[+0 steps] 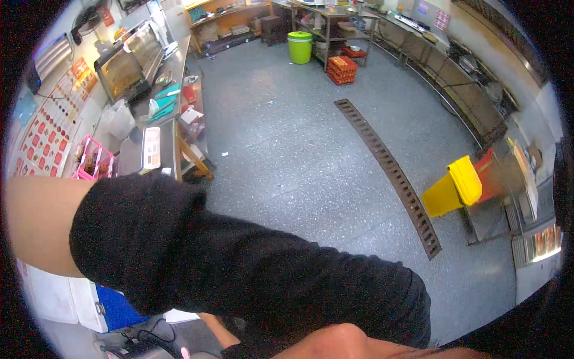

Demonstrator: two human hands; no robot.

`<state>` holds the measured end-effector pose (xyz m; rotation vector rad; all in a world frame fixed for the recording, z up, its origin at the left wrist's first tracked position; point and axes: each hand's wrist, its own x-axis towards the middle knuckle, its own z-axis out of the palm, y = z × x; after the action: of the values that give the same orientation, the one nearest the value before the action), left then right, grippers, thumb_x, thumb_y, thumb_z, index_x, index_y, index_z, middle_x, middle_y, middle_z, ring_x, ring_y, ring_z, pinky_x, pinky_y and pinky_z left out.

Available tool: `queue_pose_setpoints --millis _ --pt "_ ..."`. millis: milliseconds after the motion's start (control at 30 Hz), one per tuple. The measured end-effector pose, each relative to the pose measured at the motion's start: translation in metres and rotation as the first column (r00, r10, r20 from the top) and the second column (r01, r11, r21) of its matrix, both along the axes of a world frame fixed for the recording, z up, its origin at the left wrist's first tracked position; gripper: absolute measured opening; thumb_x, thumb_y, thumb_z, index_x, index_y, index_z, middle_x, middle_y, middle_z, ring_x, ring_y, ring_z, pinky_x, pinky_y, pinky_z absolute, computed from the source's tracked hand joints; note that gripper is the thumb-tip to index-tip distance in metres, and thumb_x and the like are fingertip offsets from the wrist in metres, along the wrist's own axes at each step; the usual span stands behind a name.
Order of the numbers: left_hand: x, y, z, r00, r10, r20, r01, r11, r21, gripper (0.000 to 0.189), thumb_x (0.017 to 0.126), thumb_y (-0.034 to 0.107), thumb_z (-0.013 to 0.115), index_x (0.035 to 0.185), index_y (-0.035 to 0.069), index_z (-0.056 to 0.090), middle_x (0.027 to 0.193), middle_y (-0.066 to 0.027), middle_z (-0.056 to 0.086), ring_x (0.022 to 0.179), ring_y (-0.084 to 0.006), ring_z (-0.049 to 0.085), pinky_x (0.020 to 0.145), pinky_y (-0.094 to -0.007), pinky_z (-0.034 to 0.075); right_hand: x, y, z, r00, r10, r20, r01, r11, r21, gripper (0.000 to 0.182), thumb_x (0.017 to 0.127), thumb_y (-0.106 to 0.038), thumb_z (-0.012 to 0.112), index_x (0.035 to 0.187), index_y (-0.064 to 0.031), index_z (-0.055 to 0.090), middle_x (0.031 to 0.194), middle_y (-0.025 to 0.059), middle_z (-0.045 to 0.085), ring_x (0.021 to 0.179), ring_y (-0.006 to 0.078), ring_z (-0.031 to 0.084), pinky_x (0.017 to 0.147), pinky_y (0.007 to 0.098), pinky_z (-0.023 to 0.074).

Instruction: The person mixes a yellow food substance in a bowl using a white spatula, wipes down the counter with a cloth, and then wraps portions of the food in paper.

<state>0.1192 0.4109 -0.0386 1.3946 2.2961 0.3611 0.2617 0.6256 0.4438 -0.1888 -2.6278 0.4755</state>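
Note:
A raised arm in a black sleeve [269, 273] crosses the lower picture, and its bare skin [45, 224] runs out at the left rim. The hand of this arm is out of view. Below the sleeve, a small bare forearm [220, 331] with a dark cuff reaches toward a white flat thing [180, 316]; whose forearm it is, I cannot tell, and its hand is not clearly seen. Neither of my hands can be made out. Before me lies a grey speckled floor [287, 170] with a long slotted drain grate [390, 175].
A metal counter [168, 134] at left bears a glass display case [125, 72] and a pink basket [93, 159]. A yellow bin [448, 193] stands at right. A green bucket [299, 48] and stacked egg trays [341, 71] stand behind. Lower left are a blue-and-white box [116, 309] and black cables [154, 334].

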Motion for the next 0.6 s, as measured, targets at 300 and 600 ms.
queue_pose_setpoints --millis 300,600 --pt "-0.003 0.004 0.02 0.989 0.077 -0.127 -0.1 0.977 -0.186 0.032 0.072 0.017 0.065 0.098 -0.001 0.06 0.094 -0.0221 0.061 0.087 -0.0298 0.061 0.078 -0.0379 0.047 0.111 0.054 0.041 0.997 -0.073 -0.012 0.074 0.996 0.039 0.038 0.069 -0.04 0.063 0.098 -0.0157 0.063 0.097 0.0109 0.063 0.087 0.0251 0.058 0.071 0.0418 0.045" --pt "-0.023 0.017 -0.044 0.986 0.154 0.059 -0.164 0.957 0.239 0.032 0.068 0.011 0.068 0.094 -0.006 0.06 0.09 -0.0224 0.062 0.079 -0.0303 0.062 0.074 -0.0372 0.049 0.182 0.058 0.078 0.998 -0.046 0.039 0.044 0.998 0.04 0.037 0.069 -0.04 0.063 0.098 -0.0159 0.064 0.096 0.0104 0.064 0.086 0.0243 0.058 0.069 0.042 0.0449"
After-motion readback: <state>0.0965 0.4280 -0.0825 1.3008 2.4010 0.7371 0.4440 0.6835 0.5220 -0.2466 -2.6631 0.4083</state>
